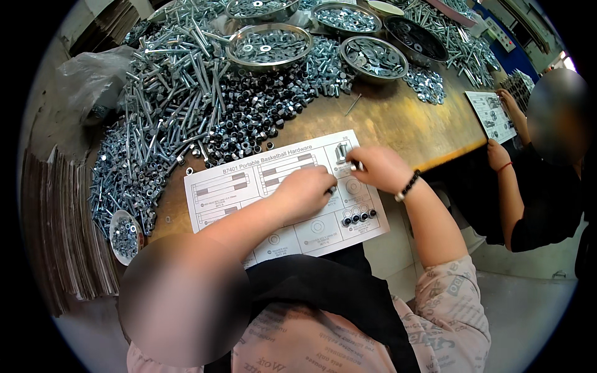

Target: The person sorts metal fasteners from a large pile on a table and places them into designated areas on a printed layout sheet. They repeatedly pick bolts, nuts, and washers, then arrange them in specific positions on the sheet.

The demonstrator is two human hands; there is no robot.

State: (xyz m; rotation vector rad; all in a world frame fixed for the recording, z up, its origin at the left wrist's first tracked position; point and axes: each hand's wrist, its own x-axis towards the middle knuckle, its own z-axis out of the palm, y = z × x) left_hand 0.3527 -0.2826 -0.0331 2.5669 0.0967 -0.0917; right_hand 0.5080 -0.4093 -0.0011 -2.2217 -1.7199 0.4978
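A white printed sheet with hardware drawings in boxes lies on the table in front of me. My left hand is curled closed over its middle, with a small dark lock nut at the fingertips. To its right, my right hand pinches another small nut with a dark part, just below some short silver bolts in the sheet's top right box. Several black-centred lock nuts sit in a row in a lower right box. My palms' insides are hidden.
Beyond the sheet are heaps of lock nuts and long bolts, with metal bowls of washers behind. A small tub of nuts and stacked cardboard stand left. A co-worker's hands hold another sheet at right.
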